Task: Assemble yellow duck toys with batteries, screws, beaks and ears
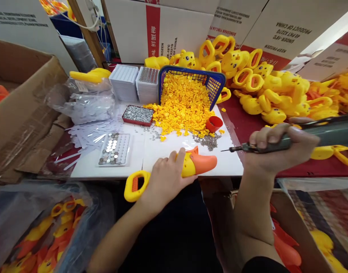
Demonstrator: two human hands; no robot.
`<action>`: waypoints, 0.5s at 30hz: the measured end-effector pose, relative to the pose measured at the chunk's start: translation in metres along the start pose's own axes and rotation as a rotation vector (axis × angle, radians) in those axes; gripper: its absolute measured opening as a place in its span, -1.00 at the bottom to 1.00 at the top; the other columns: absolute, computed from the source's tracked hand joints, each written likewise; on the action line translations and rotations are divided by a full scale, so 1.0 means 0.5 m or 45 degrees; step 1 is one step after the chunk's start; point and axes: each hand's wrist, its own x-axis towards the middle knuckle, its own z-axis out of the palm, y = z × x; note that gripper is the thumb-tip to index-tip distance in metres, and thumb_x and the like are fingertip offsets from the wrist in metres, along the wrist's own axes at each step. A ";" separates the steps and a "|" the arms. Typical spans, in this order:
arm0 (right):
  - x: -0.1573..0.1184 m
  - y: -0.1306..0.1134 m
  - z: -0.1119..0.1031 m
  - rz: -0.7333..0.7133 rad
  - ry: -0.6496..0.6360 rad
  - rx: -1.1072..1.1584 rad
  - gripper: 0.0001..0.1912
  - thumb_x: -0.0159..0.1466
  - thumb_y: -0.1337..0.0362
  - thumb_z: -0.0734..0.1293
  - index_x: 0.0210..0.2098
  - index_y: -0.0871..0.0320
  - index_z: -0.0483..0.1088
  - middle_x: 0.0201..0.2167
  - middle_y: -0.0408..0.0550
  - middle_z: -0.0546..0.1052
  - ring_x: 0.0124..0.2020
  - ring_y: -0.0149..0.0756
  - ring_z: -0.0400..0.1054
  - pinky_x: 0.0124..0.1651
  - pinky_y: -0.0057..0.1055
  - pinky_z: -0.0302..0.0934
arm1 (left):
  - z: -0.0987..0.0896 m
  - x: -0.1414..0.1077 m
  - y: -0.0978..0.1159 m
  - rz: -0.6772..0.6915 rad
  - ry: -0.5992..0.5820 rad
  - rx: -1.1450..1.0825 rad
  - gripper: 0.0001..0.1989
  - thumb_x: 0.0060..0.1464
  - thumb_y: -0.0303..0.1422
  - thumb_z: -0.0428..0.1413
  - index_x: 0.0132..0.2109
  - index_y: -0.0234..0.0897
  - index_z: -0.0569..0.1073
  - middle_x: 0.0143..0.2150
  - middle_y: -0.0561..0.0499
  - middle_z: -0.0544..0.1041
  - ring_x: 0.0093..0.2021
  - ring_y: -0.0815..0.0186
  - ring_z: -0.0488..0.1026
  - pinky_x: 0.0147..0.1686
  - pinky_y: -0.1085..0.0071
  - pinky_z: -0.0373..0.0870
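Observation:
My left hand [165,178] is wrapped over a yellow plastic duck toy [188,167] with an orange bill, near the front edge of the white work surface. The toy's looped yellow handle [137,185] sticks out to the left, past the table edge. In my right hand [278,148] is a dark electric screwdriver [310,136], gripped near its front. Its thin bit points left, raised to the right of the orange bill and apart from it. Small dark screws [208,142] lie in a pile just beyond the toy. My fingers hide part of the toy's body.
Small yellow parts spill from a tipped blue basket [220,81], beside a red cup [214,124]. A red tray of metal pieces [138,115], a clear tray of button cells [114,149] and white strips lie left. Yellow toys [273,91] pile at right; a lined bin [49,235] holds more.

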 end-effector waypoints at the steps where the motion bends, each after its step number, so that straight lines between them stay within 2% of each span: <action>1: 0.006 -0.005 -0.008 -0.006 0.058 -0.025 -0.88 0.00 0.30 0.19 -0.63 0.08 0.12 -0.79 -0.36 0.09 -0.83 -0.54 -0.10 -0.79 -0.53 -0.16 | -0.022 0.015 -0.012 -0.029 -0.094 -0.073 -0.27 0.14 0.08 0.18 0.31 -0.24 0.30 0.05 -0.16 0.56 -0.18 0.03 0.58 -0.20 0.21 0.44; 4: 0.011 -0.015 -0.021 -0.012 0.142 -0.077 -0.80 -0.01 0.29 0.16 -0.66 0.06 -0.02 -0.80 -0.35 0.07 -0.82 -0.55 -0.11 -0.78 -0.54 -0.18 | -0.079 0.085 -0.057 0.016 -0.346 -0.301 -0.31 0.10 0.17 0.13 0.20 -0.19 0.38 0.06 -0.12 0.57 -0.06 -0.01 0.55 -0.15 0.22 0.40; 6: 0.005 -0.018 -0.022 0.001 0.126 -0.090 -0.80 -0.07 0.27 0.22 -0.62 0.04 0.01 -0.81 -0.38 0.10 -0.82 -0.54 -0.12 -0.78 -0.53 -0.17 | -0.102 0.139 -0.086 0.076 -0.515 -0.412 -0.32 0.09 0.19 0.10 0.15 -0.20 0.43 0.08 -0.12 0.57 -0.04 0.02 0.53 -0.11 0.24 0.38; 8: -0.005 -0.017 -0.021 0.034 0.097 -0.091 -0.79 -0.13 0.24 0.26 -0.59 0.03 0.06 -0.82 -0.41 0.13 -0.83 -0.53 -0.12 -0.79 -0.51 -0.17 | -0.110 0.181 -0.108 0.097 -0.635 -0.438 -0.39 0.15 0.19 0.02 0.04 -0.20 0.51 0.03 -0.12 0.60 -0.07 0.06 0.53 -0.11 0.25 0.37; 9: -0.011 -0.015 -0.020 0.051 0.091 -0.093 -0.80 -0.14 0.24 0.27 -0.57 0.03 0.10 -0.82 -0.42 0.14 -0.84 -0.52 -0.11 -0.79 -0.51 -0.16 | -0.107 0.193 -0.115 0.106 -0.627 -0.414 -0.42 0.21 0.17 -0.04 -0.04 -0.22 0.53 -0.02 -0.13 0.61 -0.10 0.07 0.54 -0.11 0.25 0.37; 11: -0.020 -0.010 -0.020 0.059 0.099 -0.115 -0.82 -0.13 0.26 0.28 -0.52 0.04 0.18 -0.81 -0.42 0.15 -0.84 -0.52 -0.06 -0.77 -0.50 -0.12 | -0.090 0.198 -0.120 0.134 -0.467 -0.307 -0.43 0.31 0.08 -0.14 -0.10 -0.28 0.55 -0.05 -0.18 0.62 -0.08 0.05 0.54 -0.07 0.21 0.37; 13: -0.028 -0.005 -0.021 0.046 0.097 -0.145 -0.83 -0.11 0.28 0.30 -0.48 0.06 0.24 -0.80 -0.41 0.17 -0.83 -0.51 -0.01 -0.75 -0.49 -0.06 | -0.064 0.181 -0.118 0.158 -0.218 -0.182 -0.45 0.36 0.00 -0.14 0.06 -0.34 0.49 0.09 -0.26 0.57 0.05 0.00 0.50 0.02 0.16 0.37; 15: -0.031 0.000 -0.022 0.030 0.085 -0.151 -0.84 -0.09 0.28 0.30 -0.46 0.06 0.28 -0.80 -0.41 0.16 -0.83 -0.51 -0.01 -0.74 -0.48 -0.05 | -0.036 0.153 -0.112 0.184 -0.070 -0.101 -0.37 0.32 0.01 -0.02 0.30 -0.38 0.30 0.29 -0.33 0.43 0.21 -0.04 0.42 0.12 0.12 0.35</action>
